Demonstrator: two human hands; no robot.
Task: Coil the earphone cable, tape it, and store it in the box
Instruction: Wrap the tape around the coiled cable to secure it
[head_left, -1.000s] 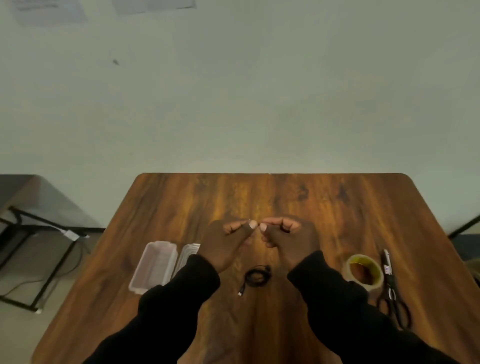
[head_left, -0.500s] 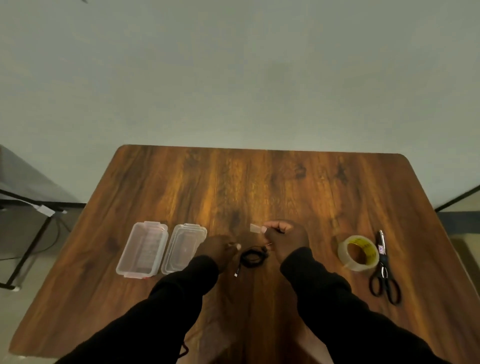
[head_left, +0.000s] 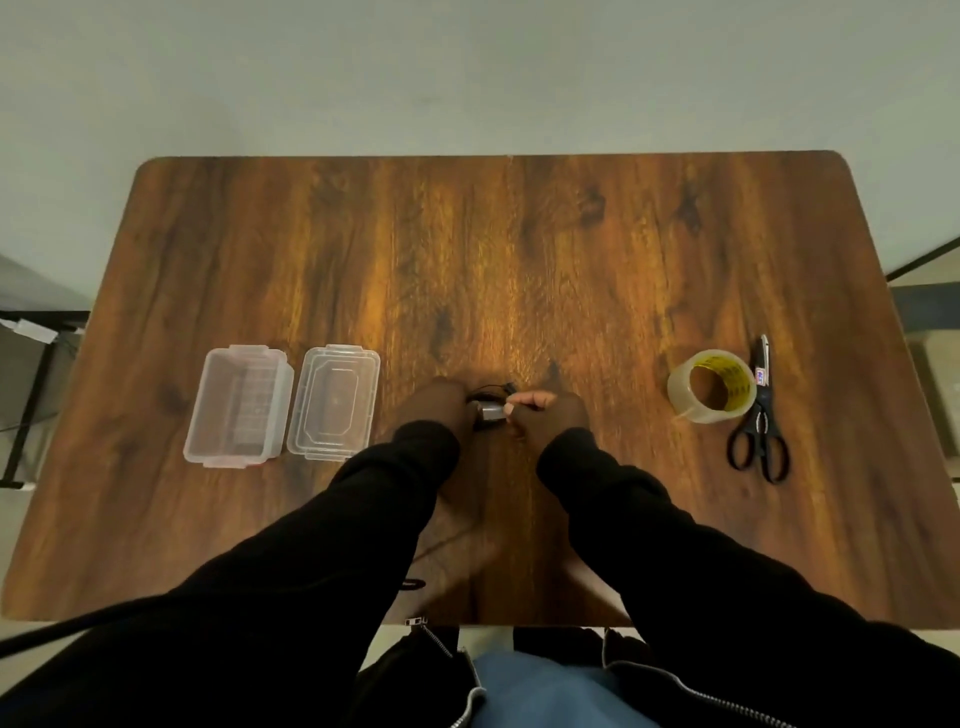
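Left hand pins the coiled earphone cable at table center, while right hand pinches a tape strip over it. Open box and lid sit at 9 o'clock, tape roll and scissors at 3.

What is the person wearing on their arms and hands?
Both arms are covered to the wrist by long black sleeves of a jacket, the left sleeve and the right sleeve. A metal zip runs down its open front. The left hand and right hand are bare, without gloves.
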